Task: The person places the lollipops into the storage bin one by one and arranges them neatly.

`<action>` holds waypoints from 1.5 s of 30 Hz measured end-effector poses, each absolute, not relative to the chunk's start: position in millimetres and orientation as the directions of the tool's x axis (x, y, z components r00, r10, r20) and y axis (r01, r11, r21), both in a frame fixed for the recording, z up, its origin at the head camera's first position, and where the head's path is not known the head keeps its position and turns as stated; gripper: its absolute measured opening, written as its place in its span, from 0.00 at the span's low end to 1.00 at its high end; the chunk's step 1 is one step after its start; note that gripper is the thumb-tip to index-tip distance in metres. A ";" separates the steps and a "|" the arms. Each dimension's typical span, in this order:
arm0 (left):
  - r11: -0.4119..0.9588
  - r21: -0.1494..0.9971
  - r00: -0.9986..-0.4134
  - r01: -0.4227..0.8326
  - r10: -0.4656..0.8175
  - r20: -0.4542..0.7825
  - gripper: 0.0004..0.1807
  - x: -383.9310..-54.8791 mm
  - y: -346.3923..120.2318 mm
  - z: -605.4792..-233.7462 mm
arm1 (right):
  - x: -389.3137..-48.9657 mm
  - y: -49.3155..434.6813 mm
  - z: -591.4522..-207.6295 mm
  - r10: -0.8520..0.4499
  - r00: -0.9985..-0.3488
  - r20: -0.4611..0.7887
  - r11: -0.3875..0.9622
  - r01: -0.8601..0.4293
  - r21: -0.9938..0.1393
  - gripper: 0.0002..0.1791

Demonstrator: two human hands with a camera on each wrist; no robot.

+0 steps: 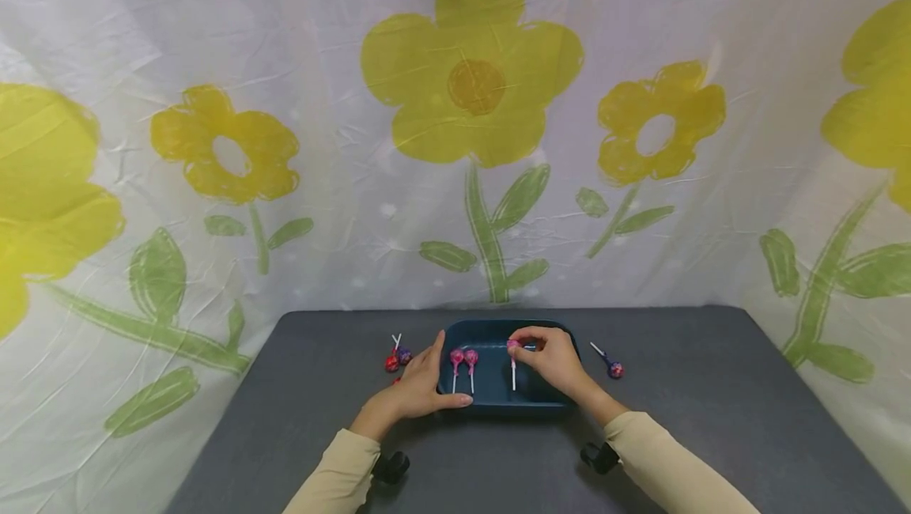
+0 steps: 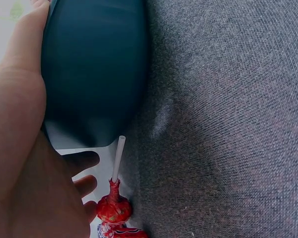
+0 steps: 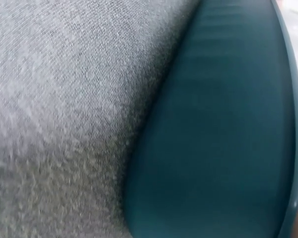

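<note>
We find two pink lollipops [image 1: 471,358] in a dark teal tray [image 1: 508,408], a third lollipop [image 1: 513,372] held.
The pair lie side by side at the tray's left end, heads away, white sticks toward us; the third, pinched at its head by the right grip [image 1: 550,354], points its white stick likewise.

Pink wrappers [image 1: 471,357]: too small for reading;
Red wrapper [image 2: 114,209]: some pattern is visible, but no letter can be read;
Tray [image 3: 218,119]: no text can be read;
Curtain [image 1: 342,221]: no readable word;
Wrist cameras [image 1: 599,457]: no readable brand.
</note>
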State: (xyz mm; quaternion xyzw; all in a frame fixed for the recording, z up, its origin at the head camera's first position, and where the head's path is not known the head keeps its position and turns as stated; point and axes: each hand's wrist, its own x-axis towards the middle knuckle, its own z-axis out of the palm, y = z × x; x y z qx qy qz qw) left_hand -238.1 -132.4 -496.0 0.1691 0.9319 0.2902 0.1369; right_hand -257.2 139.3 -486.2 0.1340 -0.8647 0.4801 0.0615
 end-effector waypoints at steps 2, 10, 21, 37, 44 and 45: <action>0.776 0.586 -0.907 0.233 0.391 -0.158 0.69 -238.1 -132.4 -496.2 | -258.2 136.3 -487.4 -0.175 -0.956 0.236 0.508 -0.293 -0.810 0.03; 0.776 0.585 -0.907 0.235 0.391 -0.154 0.69 -237.7 -131.0 -496.3 | -260.0 130.0 -491.7 -0.173 -0.947 0.272 0.521 -0.322 -0.791 0.04; 0.775 0.585 -0.907 0.239 0.394 -0.152 0.69 -239.0 -132.3 -495.4 | -262.5 125.5 -492.7 -0.148 -0.952 0.269 0.525 -0.306 -0.794 0.04; 0.772 0.589 -0.907 0.240 0.394 -0.147 0.69 -238.5 -133.5 -499.5 | -270.7 112.9 -502.9 -0.121 -0.962 0.243 0.553 -0.269 -0.789 0.06; 0.779 0.581 -0.913 0.235 0.383 -0.144 0.69 -239.3 -132.9 -503.0 | -272.9 107.8 -505.1 -0.139 -0.960 0.242 0.548 -0.277 -0.789 0.06; 0.778 0.581 -0.913 0.237 0.383 -0.140 0.69 -239.3 -132.8 -502.8 | -273.3 107.3 -505.7 -0.142 -0.959 0.244 0.549 -0.281 -0.787 0.06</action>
